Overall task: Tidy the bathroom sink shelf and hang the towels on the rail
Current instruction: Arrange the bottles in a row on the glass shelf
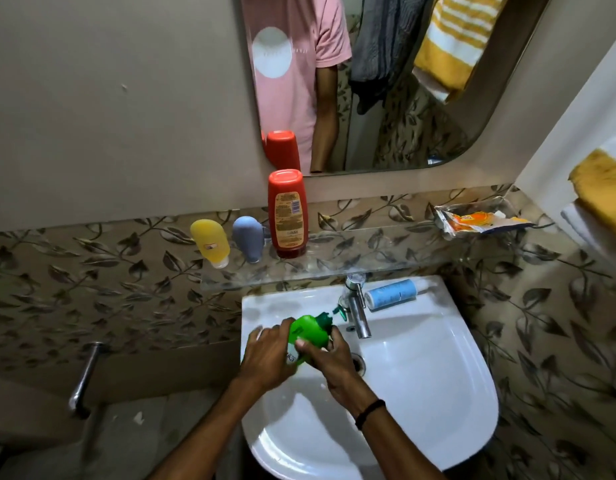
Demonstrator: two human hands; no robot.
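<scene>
Both hands hold a green bottle (305, 332) with a dark green cap over the white sink (438, 358). My left hand (270, 355) wraps its lower part and my right hand (329, 355) grips it from the right. On the glass shelf (351, 261) stand a yellow tube (211, 242), a grey tube (247, 237) and a red bottle (287, 213), all cap down. A blue bottle (393, 293) lies on the sink rim behind the tap (357, 306). A yellow towel (602, 188) hangs at the right edge.
A clear soap dish (479, 216) on the wall holds an orange wrapper. The mirror (386, 81) above reflects a person in a pink shirt, a grey towel and a yellow striped towel. A chrome pipe (86, 375) juts out low on the left.
</scene>
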